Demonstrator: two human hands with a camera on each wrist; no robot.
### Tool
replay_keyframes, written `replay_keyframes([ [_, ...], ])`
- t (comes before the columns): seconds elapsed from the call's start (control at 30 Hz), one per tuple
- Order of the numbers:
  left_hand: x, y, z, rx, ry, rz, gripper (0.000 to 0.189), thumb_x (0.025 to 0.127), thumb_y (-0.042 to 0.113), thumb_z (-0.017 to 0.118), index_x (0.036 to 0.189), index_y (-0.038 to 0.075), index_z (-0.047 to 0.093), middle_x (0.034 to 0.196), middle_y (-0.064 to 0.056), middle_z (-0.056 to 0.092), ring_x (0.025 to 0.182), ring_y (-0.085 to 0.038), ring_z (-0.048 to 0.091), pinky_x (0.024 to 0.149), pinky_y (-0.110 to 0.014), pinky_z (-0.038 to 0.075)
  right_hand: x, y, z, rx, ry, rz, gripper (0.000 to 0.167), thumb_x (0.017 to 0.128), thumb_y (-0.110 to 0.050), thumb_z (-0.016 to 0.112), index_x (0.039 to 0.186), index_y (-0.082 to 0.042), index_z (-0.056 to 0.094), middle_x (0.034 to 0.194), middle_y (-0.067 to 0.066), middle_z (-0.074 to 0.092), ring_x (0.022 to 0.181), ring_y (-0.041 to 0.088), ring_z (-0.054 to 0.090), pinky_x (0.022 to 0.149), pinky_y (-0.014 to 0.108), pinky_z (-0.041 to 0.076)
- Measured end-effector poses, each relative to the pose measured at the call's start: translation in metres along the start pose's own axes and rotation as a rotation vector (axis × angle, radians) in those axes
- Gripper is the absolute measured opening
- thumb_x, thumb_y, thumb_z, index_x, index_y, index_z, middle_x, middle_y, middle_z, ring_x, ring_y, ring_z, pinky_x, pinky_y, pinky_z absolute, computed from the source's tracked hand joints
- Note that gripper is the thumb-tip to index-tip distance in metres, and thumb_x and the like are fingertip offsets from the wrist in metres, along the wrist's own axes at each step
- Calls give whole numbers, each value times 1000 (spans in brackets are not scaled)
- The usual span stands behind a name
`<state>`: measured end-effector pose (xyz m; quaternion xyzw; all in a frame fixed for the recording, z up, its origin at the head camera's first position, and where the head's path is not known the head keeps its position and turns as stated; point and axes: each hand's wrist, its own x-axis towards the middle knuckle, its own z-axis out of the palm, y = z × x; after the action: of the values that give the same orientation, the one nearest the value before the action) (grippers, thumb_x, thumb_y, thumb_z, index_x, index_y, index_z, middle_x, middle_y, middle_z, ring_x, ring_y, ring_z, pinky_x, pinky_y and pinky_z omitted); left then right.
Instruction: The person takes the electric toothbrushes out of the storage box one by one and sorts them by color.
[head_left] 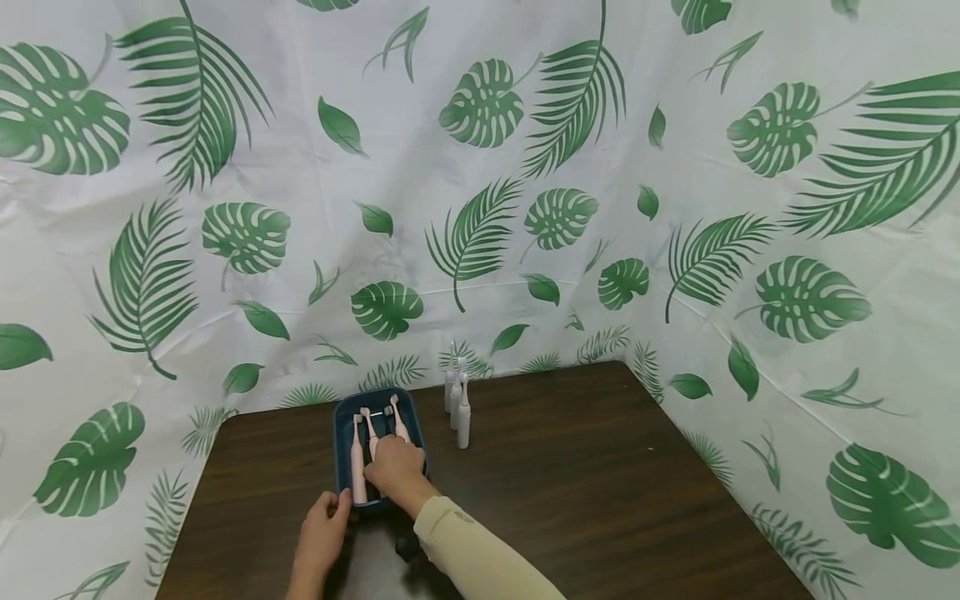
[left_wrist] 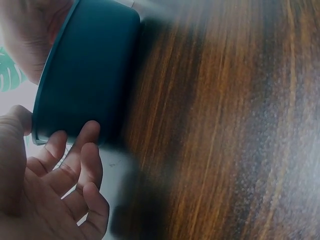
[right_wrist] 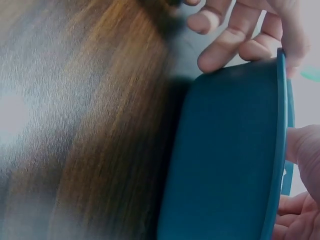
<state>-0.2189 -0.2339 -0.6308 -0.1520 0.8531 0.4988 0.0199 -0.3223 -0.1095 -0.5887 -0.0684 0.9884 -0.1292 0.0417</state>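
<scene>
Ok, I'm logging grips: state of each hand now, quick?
Left hand: closed, gripping a corner of the teal bin.
Right hand: inside it, over pink electric toothbrushes; grip hidden, cannot be told.

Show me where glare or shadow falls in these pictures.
Head view: pale sheen on the table in front of the tray; left wrist view: a dark shadow along the tray's base; right wrist view: bright glare on the table at the left edge.

The upper frame is filled by white sheeting printed with green leaves; at lower centre, a dark wood-grained table is seen.
</scene>
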Motion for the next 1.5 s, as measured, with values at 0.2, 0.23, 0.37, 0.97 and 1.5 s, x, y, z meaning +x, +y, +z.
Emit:
replay_keyframes([
  [0.2, 1, -3, 3, -8, -4, -15, 43, 113, 44, 46, 104, 4, 59, 97, -10, 76, 81, -18, 66, 68, -33, 46, -3, -1, 0, -16, -1, -2, 28, 89, -45, 81, 88, -18, 73, 88, -3, 73, 82, 21, 69, 79, 43, 55],
  [0.23, 1, -4, 3, -8, -3, -19, 43, 113, 43, 46, 104, 3, 59, 97, -10, 76, 81, -18, 66, 68, -33, 46, -3, -2, 0, -21, -1, -4, 28, 89, -45, 81, 88, -19, 72, 87, -3, 73, 82, 21, 69, 79, 43, 55],
  [0.37, 2, -6, 4, -11, 3, -24, 42, 113, 42, 46, 104, 3, 59, 96, -9, 76, 80, -18, 65, 68, -33, 46, -3, 0, 4, -26, -6, -9, 28, 89, -45, 81, 87, -19, 70, 85, -3, 70, 81, 21, 68, 79, 43, 55],
  [0.97, -3, -3, 4, -25, 34, -12, 44, 113, 44, 46, 103, 3, 61, 94, -8, 75, 79, -16, 62, 68, -33, 44, -10, 19, 3, 242, 145, -63, 27, 87, -39, 81, 97, -17, 69, 83, -5, 67, 72, 21, 66, 69, 45, 53],
  [1.5, -6, 3, 5, -14, 22, -64, 47, 113, 48, 44, 106, 5, 60, 104, -13, 77, 88, -23, 62, 71, -34, 42, -39, 64, -29, 557, 342, -106, 34, 92, -35, 79, 121, -21, 68, 104, -5, 74, 76, 4, 62, 66, 28, 50],
])
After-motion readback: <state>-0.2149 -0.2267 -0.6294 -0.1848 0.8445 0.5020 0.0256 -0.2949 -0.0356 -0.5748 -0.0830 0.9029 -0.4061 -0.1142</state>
